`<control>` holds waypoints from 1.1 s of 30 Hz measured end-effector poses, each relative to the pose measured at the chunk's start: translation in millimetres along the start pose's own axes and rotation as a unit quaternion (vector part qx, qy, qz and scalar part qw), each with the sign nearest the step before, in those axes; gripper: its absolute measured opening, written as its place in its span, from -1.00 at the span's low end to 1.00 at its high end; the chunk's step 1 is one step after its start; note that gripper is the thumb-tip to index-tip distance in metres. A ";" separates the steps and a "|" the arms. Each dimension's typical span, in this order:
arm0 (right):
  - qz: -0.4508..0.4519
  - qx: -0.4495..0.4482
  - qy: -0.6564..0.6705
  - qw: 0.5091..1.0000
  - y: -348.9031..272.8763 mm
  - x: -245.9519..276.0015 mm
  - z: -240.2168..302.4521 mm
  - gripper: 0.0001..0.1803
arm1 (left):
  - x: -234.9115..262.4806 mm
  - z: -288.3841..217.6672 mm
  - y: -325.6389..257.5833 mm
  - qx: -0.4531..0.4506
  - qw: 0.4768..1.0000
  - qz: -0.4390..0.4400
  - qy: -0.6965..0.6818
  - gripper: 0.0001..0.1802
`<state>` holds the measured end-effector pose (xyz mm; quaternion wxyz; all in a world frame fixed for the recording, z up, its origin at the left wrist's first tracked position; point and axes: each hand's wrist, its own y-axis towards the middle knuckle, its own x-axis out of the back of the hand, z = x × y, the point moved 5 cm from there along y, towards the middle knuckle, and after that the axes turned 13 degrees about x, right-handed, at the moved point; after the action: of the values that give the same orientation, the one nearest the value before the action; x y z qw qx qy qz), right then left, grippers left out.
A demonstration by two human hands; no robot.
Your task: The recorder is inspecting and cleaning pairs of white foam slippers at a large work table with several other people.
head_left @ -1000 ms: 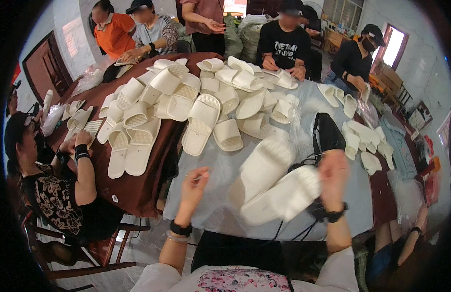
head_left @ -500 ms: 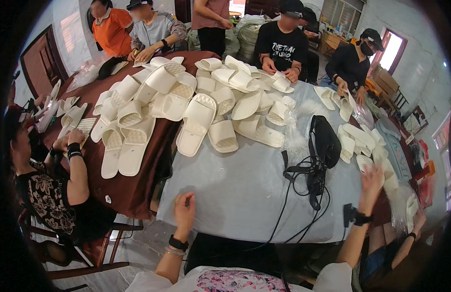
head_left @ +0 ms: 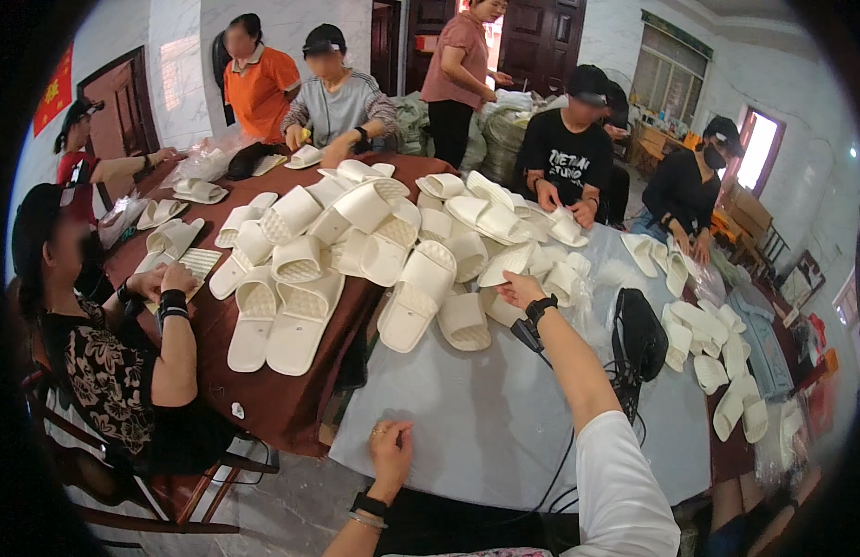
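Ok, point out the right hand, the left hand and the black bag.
right hand [head_left: 520,290], head view, back of the hand
left hand [head_left: 391,447], head view, knuckles
black bag [head_left: 639,334], head view, its top

Pale marble walls [head_left: 179,56], dark wooden doors [head_left: 532,37] and a bright window [head_left: 758,148] surround wooden chairs [head_left: 184,497].

Matt cream slippers [head_left: 417,295], seemingly foam, on a smooth grey tablecloth [head_left: 486,418].
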<state>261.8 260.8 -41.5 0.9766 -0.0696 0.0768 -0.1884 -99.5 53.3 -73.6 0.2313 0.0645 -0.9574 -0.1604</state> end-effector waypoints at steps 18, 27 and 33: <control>0.088 0.346 0.077 0.931 -276.5 -46.6 211.2 -0.79 | -0.8 -54.8 3.4 0.053 0.994 0.053 -0.081 -0.19; 0.135 -0.040 0.251 0.958 -422.0 -38.2 144.6 -0.56 | -31.8 -96.4 -16.7 0.158 0.865 0.258 -0.400 -0.16; 0.126 -0.073 0.228 0.963 -424.4 -12.8 129.8 -0.53 | 24.6 -80.8 -25.0 0.195 0.876 0.127 -0.422 -0.43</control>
<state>121.4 -110.6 157.1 0.9414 -0.0861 0.3189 -0.0685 -82.5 2.6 -3.6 -0.1933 -0.0875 -0.9760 0.0487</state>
